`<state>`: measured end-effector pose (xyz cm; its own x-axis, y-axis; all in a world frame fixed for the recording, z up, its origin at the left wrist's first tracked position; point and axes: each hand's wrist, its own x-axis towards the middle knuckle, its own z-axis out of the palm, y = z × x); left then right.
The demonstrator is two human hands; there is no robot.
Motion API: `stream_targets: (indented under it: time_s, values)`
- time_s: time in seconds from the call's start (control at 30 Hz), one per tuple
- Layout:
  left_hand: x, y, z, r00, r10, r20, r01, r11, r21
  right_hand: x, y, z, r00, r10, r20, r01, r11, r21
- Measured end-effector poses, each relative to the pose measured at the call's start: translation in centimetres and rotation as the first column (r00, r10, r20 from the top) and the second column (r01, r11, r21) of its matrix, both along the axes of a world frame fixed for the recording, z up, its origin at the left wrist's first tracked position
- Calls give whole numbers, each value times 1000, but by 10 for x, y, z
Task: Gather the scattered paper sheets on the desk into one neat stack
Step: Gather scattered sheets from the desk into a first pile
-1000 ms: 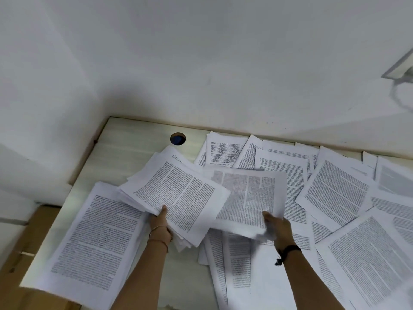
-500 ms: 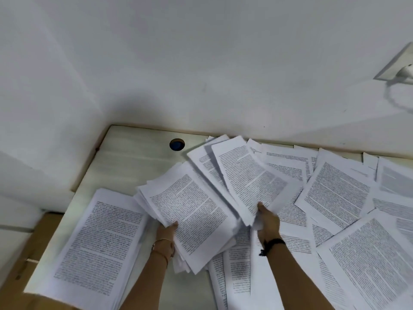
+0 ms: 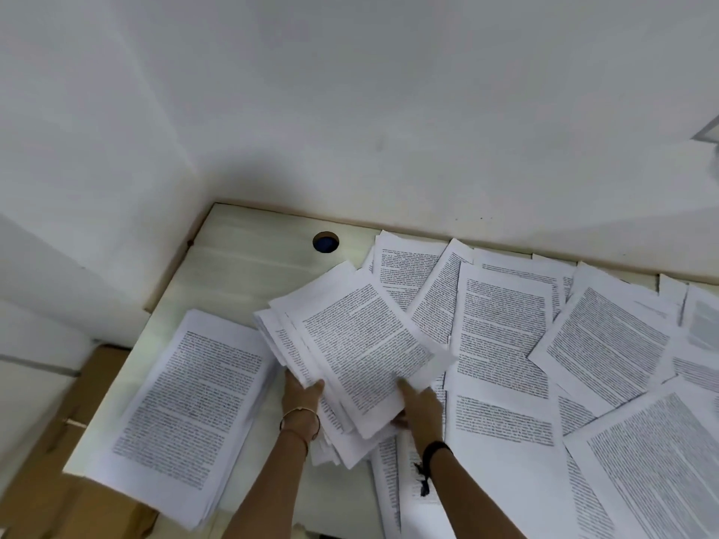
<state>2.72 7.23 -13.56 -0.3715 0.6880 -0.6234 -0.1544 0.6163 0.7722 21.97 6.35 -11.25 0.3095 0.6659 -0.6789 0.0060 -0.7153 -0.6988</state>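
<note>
Held bundle point(image 3: 362, 344): long axis from 11 o'clock to 5 o'clock, printed face up, text lines climbing toward 2 o'clock; sheets fanned and uneven at the 9 o'clock and 6 o'clock edges; lifted slightly over the middle of the desk point(image 3: 249, 274).
Side pile point(image 3: 186, 414): long axis from 1 o'clock to 7 o'clock, printed face up; flat on the desk at 9 o'clock of the held bundle, just beside it, the near end overhanging the desk's front edge.
Scattered sheets point(image 3: 502, 336): spread from 12 o'clock round to 5 o'clock of the held bundle, overlapping, pointing many ways, some running under the bundle.
Counts: one held bundle, one side pile, roughly a dozen loose sheets showing; sheets inside bundle and pile too many and too close to count; two hands.
Left hand point(image 3: 301, 394): at the bundle's 7 o'clock edge, thumb on top of the paper, fingers hidden beneath, pinching the held bundle.
Right hand point(image 3: 420, 406): at the bundle's 5 o'clock corner, thumb laid on the top sheet, fingers hidden below, pinching the same bundle.
Between the hands: the bundle's near end, hanging toward 6 o'clock.
Wrists: thin bangles point(image 3: 299, 416) on the left, black band point(image 3: 435, 449) on the right.
Cable hole point(image 3: 325, 241): round, in the desk at 11 o'clock of the bundle, uncovered.
Cardboard box point(image 3: 97, 383): below the desk's 9 o'clock edge.
Wall point(image 3: 350, 110): white, behind the desk at 12 o'clock.
</note>
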Motion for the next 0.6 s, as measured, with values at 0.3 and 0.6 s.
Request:
stream_targets:
  time_s: [0.3, 0.6]
  values:
    - [-30, -6, -9, 998, -64, 16, 65, 994, -89, 37, 67, -9, 744, 442, 500, -539, 840, 60]
    - [-29, 4, -1, 990, -121, -73, 115, 990, -84, -3, 70, -21, 489, 670, 559, -802, 597, -14]
